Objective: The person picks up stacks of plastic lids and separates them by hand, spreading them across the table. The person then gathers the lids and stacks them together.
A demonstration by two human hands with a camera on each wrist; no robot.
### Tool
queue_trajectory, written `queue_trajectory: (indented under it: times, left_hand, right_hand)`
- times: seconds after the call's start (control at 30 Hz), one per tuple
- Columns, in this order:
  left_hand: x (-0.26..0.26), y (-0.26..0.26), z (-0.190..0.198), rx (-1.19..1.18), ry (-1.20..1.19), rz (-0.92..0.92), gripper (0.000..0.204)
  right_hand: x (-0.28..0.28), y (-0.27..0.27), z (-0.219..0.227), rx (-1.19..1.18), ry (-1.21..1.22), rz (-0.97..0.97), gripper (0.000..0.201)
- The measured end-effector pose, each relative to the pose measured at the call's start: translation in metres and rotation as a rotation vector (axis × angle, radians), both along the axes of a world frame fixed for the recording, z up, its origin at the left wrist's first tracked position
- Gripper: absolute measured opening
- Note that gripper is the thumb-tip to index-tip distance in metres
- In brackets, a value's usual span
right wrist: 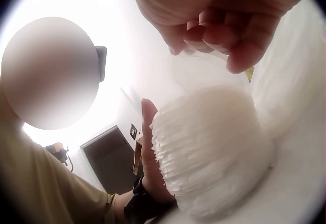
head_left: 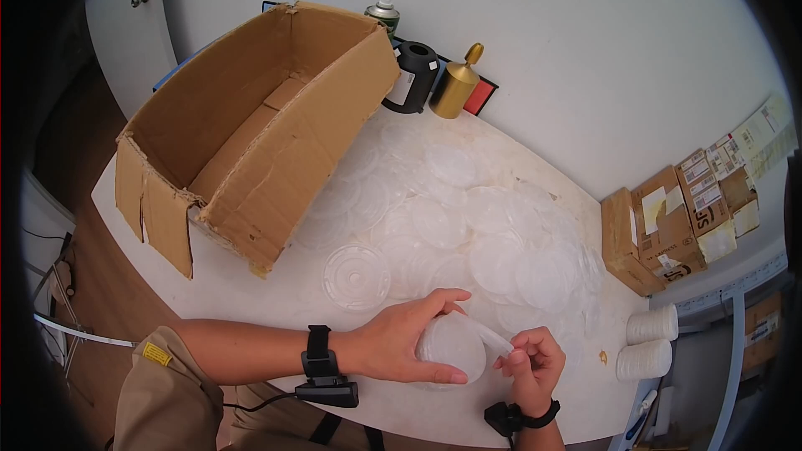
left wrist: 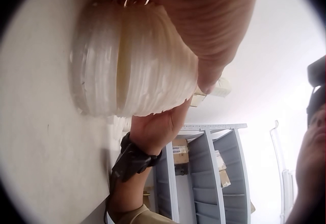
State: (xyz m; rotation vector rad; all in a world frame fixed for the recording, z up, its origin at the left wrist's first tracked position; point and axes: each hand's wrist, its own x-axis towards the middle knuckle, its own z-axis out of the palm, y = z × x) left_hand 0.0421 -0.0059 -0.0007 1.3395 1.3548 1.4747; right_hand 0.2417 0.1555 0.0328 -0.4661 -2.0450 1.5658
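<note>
My left hand (head_left: 391, 342) curls round a stack of translucent plastic lids (head_left: 454, 349), thumb across the near side and fingers at the far side. Ridged, layered edges of the lids (left wrist: 147, 61) show in the left wrist view, where the stack stands on the table. To its right, my right hand (head_left: 536, 365) pinches the edge of a single lid (head_left: 494, 336), tilted up beside the stack's top. In the right wrist view the pinching fingers (right wrist: 219, 35) are above the stack (right wrist: 209, 142). A lone round lid (head_left: 357, 276) lies flat beyond my left hand.
A heap of loose lids (head_left: 418, 221) spreads over the table's middle. An open cardboard box (head_left: 317, 146) stands at the left back, near a black container (head_left: 415, 75) and a gold container (head_left: 454, 90). Two lid stacks (head_left: 644, 360) lie at the right edge, below cardboard boxes (head_left: 664, 217).
</note>
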Motion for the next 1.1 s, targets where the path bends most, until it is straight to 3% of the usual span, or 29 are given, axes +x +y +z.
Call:
queue_trajectory:
  times: [0.3, 0.47, 0.7, 0.8, 0.9, 1.0, 1.1]
  left_hand:
    - [-0.002, -0.003, 0.006, -0.078, -0.009, -0.031, 0.101]
    - [-0.004, -0.003, 0.007, -0.092, 0.002, -0.057, 0.101]
    - [-0.002, -0.004, 0.008, -0.036, 0.084, -0.056, 0.105]
    - [-0.004, -0.005, 0.006, 0.012, 0.110, -0.056, 0.103]
    - [-0.003, -0.005, 0.005, 0.045, 0.107, -0.057, 0.099]
    - [-0.002, -0.004, 0.004, 0.060, 0.102, -0.048, 0.095]
    - [-0.002, -0.003, 0.003, 0.037, 0.090, -0.040, 0.094]
  right_hand:
    - [0.003, 0.005, -0.002, 0.044, 0.014, -0.065, 0.020]
    - [0.000, 0.008, -0.002, 0.060, 0.284, -0.222, 0.018]
    - [-0.012, 0.021, 0.009, 0.178, 0.065, -0.431, 0.015]
    - [-0.013, 0.022, 0.005, 0.123, 0.035, -0.377, 0.018]
    - [-0.009, 0.017, 0.002, 0.439, 0.068, -0.010, 0.019]
    - [-0.012, 0.005, 0.011, 0.452, -0.012, 0.302, 0.021]
    - [-0.015, -0.002, 0.013, 0.514, -0.061, 0.372, 0.023]
